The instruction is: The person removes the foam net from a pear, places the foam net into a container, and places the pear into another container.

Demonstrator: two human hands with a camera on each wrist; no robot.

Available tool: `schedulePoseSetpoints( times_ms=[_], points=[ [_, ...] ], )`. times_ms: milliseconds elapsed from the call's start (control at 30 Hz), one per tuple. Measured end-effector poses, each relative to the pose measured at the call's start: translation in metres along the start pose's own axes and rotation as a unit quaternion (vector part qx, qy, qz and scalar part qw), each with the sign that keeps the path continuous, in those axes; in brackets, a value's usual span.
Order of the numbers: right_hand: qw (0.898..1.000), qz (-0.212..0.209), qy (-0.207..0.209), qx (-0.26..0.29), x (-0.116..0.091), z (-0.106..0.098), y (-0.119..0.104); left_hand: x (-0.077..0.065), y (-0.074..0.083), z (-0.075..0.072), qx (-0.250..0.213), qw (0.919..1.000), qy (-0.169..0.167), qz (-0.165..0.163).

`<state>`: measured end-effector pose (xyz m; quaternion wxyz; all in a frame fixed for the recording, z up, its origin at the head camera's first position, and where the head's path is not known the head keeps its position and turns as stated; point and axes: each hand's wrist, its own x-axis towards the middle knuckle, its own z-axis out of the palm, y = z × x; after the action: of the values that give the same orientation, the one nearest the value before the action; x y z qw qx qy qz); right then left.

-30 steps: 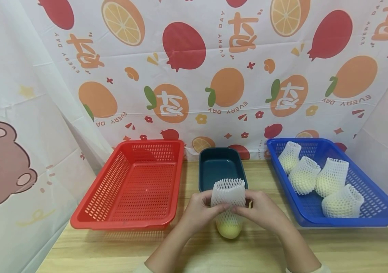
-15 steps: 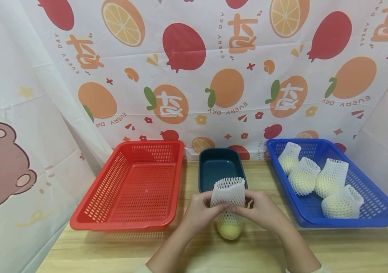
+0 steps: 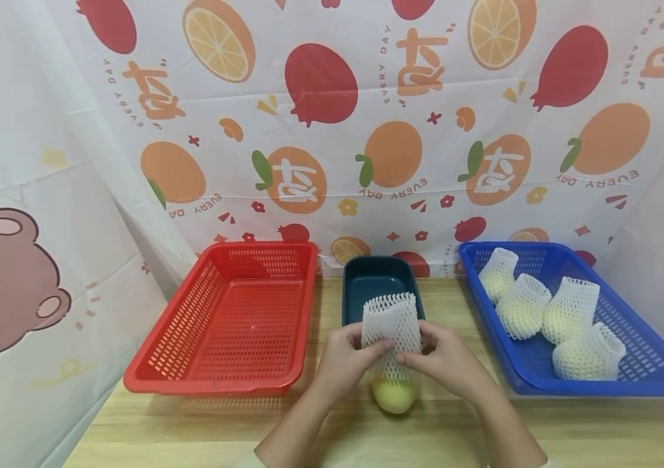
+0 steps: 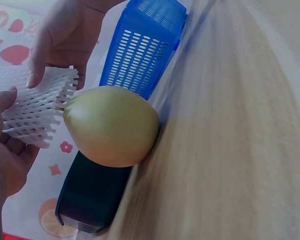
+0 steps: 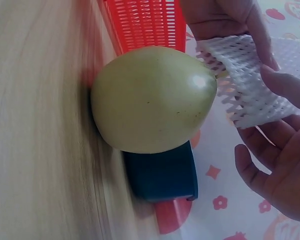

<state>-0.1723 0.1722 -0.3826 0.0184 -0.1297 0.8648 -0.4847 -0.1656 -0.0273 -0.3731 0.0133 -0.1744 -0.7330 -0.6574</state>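
Observation:
A white foam net sleeve (image 3: 390,322) is gripped from both sides, its open mouth up, above a yellow-green pear (image 3: 394,396) on the table. My left hand (image 3: 344,357) holds the left side, thumb across the front and fingers behind. My right hand (image 3: 449,361) holds the right side likewise. Both wrist views show the pear's smooth body bare, its short stem at the sleeve's lower edge. In the right wrist view, the near hand's lower fingers (image 5: 252,167) spread away from the net (image 5: 250,90).
A red plastic basket (image 3: 215,387) stands left. A dark teal tray (image 3: 367,268) sits behind the hands, partly covered by the sleeve. On the right, a blue basket (image 3: 601,388) bears several net-wrapped fruits (image 3: 566,312). A fruit-printed cloth (image 3: 332,156) hangs behind the wooden table (image 3: 203,426).
The foam net sleeve has risen slightly against the pear, and more of the pear shows below it. My left thumb has shifted up a little. The head view has tilted slightly.

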Motion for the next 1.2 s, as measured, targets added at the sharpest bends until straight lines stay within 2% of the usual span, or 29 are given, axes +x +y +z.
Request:
schedulePoseSetpoints(
  times_ms=[233, 400, 533, 800, 967, 1200],
  points=[
    [0.999, -0.017, 0.015, 0.036, 0.006, 0.0, -0.001, 0.007, 0.001, -0.001, -0.014, 0.9998, 0.016, 0.001],
    [0.998, -0.021, 0.014, 0.05, 0.011, 0.0, -0.005, 0.018, -0.013, -0.001, -0.033, 0.999, 0.029, -0.011],
    [0.998, -0.014, 0.021, 0.057, 0.015, 0.0, -0.006, 0.026, -0.021, 0.0, -0.054, 0.9971, 0.053, -0.011],
    [0.991, -0.023, 0.071, 0.108, 0.032, -0.004, -0.002, 0.035, -0.025, 0.004, -0.128, 0.9866, 0.099, -0.021],
    [0.986, -0.024, 0.102, 0.132, 0.042, -0.008, 0.0, 0.039, -0.028, 0.004, -0.15, 0.9812, 0.12, -0.019],
    [0.986, -0.003, 0.126, 0.107, 0.052, -0.013, 0.003, 0.043, -0.033, 0.005, -0.176, 0.9709, 0.162, 0.01]
  ],
)
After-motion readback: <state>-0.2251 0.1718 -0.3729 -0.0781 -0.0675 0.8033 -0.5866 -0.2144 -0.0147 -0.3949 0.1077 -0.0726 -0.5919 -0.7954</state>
